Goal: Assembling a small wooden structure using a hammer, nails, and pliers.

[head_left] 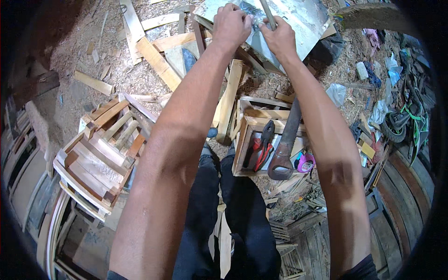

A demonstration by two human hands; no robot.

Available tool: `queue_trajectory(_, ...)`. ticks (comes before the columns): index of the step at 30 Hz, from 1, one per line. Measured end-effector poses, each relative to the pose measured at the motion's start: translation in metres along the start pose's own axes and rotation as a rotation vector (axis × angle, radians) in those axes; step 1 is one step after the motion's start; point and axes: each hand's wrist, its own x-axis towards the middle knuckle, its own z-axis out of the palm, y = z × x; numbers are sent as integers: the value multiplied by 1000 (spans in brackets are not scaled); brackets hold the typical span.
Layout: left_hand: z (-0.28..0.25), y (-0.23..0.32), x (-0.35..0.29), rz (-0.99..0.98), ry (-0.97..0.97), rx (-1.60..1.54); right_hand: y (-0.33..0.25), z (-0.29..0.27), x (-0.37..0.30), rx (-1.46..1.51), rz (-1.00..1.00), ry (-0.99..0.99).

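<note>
Both arms stretch out ahead of the person, and the two hands meet over a shiny, crinkled sheet of silver metal (305, 16) that lies tilted on the sawdust-covered floor (79, 56). The left hand (231, 25) is curled down with its fingers pinching the near edge of the sheet, seemingly to pin it so it cannot slide. The right hand (280, 39) is closed in a fist around a thin grey rod (268, 14), the upright shaft of some tool whose top runs out of view; it stands on the sheet just beside the left fingers, so I judge one hand steadies while the other works. Below the right forearm, back toward the person, an open wooden box (247, 140) keeps tools within reach: red-handled pliers (262, 145), a long rusty pipe wrench (284, 144) leaning over its rim, and a small pink tape measure (305, 163) just outside. Below the left forearm lies a slatted wooden crate (98, 158), with loose pale wooden offcuts (156, 60) scattered between it and the sheet. The sheet's far and right edges butt against rags and dark clutter, so free room is mostly to the left of the hands, over bare sawdust.
</note>
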Motion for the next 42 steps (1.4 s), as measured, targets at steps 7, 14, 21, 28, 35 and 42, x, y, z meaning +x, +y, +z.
queue_trajectory(7,-1,15,1,-107,9,11,-4,-6,-6,71,64,-94)
queue_trajectory(14,2,27,4,-110,-54,30,4,2,-9,-40,39,-17)
queue_trajectory(21,-14,51,13,53,-113,-6,18,7,-6,39,44,127)
queue_trajectory(28,-6,33,31,193,-198,-22,9,6,-9,76,78,114)
queue_trajectory(35,-1,23,33,334,-123,32,11,4,1,90,92,71)
queue_trajectory(42,-5,23,31,301,-79,-42,12,1,-15,311,123,14)
